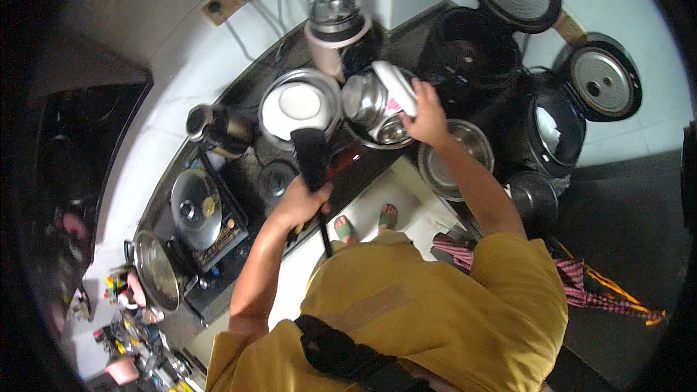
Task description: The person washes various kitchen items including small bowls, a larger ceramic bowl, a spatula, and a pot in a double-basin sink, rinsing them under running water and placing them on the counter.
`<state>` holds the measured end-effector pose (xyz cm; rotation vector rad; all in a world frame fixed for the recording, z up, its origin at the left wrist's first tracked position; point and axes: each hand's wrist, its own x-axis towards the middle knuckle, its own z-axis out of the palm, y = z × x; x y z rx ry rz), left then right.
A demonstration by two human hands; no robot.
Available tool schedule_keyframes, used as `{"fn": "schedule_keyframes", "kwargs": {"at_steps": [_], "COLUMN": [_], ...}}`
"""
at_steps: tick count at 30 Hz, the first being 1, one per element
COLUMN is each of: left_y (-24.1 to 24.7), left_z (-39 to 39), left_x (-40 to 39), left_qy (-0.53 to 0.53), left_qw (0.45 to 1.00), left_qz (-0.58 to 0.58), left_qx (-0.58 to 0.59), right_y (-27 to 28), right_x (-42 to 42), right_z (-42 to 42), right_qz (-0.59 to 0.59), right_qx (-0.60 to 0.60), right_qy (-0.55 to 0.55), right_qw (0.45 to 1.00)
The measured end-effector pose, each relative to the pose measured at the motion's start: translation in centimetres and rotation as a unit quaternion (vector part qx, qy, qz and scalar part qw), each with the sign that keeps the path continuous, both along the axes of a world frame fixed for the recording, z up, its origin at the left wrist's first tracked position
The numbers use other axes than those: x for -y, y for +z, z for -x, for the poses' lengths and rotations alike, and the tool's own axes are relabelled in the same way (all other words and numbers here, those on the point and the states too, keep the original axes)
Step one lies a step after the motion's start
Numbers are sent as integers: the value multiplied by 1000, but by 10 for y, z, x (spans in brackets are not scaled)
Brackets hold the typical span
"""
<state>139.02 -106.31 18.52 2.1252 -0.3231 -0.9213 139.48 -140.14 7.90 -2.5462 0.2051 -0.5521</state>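
Observation:
My left hand [299, 201] is closed around a black spatula [311, 155], its broad blade pointing up and its thin handle end hanging below the fist. Just beyond the blade, a metal basin [332, 84] holds white dishes [297, 106]. My right hand [427, 117] grips a white dish [395, 87] with a pink mark, tilted on edge. That dish is over a second metal basin [375, 144] holding shiny steel bowls [364, 99]; whether it touches them I cannot tell. Below my right forearm sits a steel bowl [454, 160], partly covered by the arm.
A blender [335, 27] stands against the wall. Two open-lidded cookers [468, 49] [561, 125] are at right. To the left are a kettle-like jug [220, 128], a gas stove [226, 245], a glass lid [196, 209] and a lidded pan [158, 269]. A checked cloth [577, 283] hangs at right.

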Motion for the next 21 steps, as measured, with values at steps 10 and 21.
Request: {"fn": "schedule_keyframes", "kwargs": {"at_steps": [10,21], "left_y": [-33,-46], "left_z": [-20,-2], "left_x": [59,80], "left_qy": [138,135], "left_qw": [958,950], "left_qz": [177,185], "left_qx": [-176,-214], "right_y": [-10,50], "right_x": [-60,-139], "right_z": [77,127], "right_qz": [-237,-704], "right_qx": [23,-271], "right_qy": [-84,143], "right_qw": [968,640]}}
